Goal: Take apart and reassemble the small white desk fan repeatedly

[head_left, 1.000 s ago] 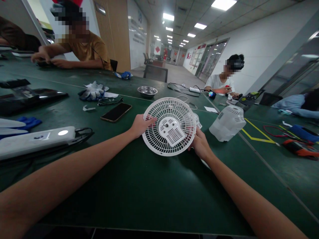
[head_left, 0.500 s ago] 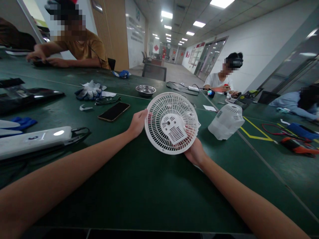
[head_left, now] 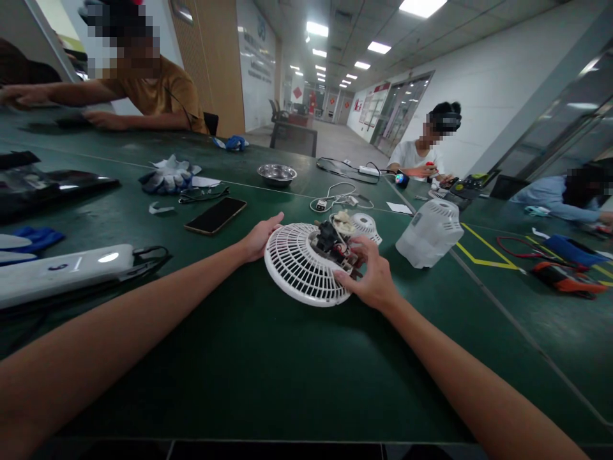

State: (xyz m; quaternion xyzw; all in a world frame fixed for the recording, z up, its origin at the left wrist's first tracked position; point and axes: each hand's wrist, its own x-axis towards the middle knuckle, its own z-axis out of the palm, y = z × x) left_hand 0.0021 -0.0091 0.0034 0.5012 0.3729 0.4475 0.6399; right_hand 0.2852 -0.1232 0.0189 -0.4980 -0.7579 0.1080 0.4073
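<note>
A white round fan grille (head_left: 301,271) faces motor side up just in front of me, tilted low over the green table. On its back sits a bare fan motor (head_left: 330,239) with dark parts, a pale gear housing and red wires. My right hand (head_left: 376,271) grips this motor from the right, thumb in front and fingers behind. At the grille's left rim is my left hand (head_left: 258,239), thumb stretched out; its lower fingers are partly hidden by the rim. Behind the motor lies a white vented cover (head_left: 366,227).
A translucent white housing (head_left: 428,233) stands to the right. Beyond the grille are a white power cord (head_left: 342,195) and a metal bowl (head_left: 276,174). On the left lie a phone (head_left: 215,215), gloves (head_left: 168,176) and a long white device (head_left: 71,271). Other people sit around the table.
The grille has been turned over from its slotted face to the motor side and lowered. My right hand has moved from its edge onto the motor; my left thumb has come off the front.
</note>
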